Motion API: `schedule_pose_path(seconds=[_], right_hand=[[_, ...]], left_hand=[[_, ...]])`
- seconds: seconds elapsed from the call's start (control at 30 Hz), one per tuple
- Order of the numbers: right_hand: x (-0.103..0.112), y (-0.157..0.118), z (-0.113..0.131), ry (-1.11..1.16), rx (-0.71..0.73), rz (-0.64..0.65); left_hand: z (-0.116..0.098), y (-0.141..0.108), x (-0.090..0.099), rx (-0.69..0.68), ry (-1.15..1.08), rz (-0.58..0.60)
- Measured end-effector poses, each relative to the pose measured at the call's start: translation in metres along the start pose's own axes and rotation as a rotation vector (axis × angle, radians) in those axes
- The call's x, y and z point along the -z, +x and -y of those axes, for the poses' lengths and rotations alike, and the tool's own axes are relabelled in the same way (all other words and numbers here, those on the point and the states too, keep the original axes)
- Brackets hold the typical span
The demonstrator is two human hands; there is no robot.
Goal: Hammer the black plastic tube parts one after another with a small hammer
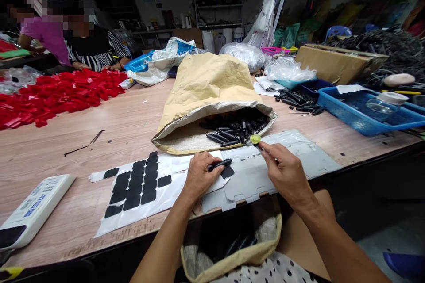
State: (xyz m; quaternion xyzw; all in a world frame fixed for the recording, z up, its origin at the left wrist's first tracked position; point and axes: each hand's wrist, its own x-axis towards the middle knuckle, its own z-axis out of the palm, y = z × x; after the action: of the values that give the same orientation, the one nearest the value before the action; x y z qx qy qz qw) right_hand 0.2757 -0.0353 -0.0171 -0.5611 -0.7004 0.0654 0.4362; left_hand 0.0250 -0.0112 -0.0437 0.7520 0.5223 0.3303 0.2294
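Observation:
My left hand (202, 172) is closed on a black tube-shaped piece (223, 164), held low over the grey board (312, 154). A black square sticker (227, 173) lies just under that piece. In my right hand (284, 172), thumb and fingers pinch a small tool with a yellow-green part (255, 139); its exact kind is unclear. The tool's tip is close to the mouth of a tan woven sack (212, 79), where many black tube-shaped pieces (229, 135) lie. Left of my left hand is a white backing sheet (166, 194) with rows of black square stickers (134, 185).
A second open sack (232, 265) with black pieces sits at my lap. Blue basket (361, 115) and loose black pieces (299, 99) lie to the right. A white device (36, 212) is at left, beyond it a red pile (59, 93) and co-workers (96, 48).

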Motion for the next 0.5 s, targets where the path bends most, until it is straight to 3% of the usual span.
schedule_pose_path(seconds=[0.17,0.23,0.37,0.5], right_hand=[[-0.008,-0.003,0.044,0.131,0.089,-0.017],[-0.017,-0.011,0.046,0.116,0.116,-0.006],[-0.028,-0.021,0.038,0.063,0.117,0.163],[-0.016,-0.012,0.035,0.074,0.080,0.073]], left_hand=[[0.002,0.000,0.000,-0.037,-0.008,-0.005],[0.001,0.000,0.000,-0.044,-0.008,-0.005],[0.000,0.000,0.000,-0.045,0.002,-0.005],[0.000,0.000,0.000,-0.043,-0.016,-0.015]])
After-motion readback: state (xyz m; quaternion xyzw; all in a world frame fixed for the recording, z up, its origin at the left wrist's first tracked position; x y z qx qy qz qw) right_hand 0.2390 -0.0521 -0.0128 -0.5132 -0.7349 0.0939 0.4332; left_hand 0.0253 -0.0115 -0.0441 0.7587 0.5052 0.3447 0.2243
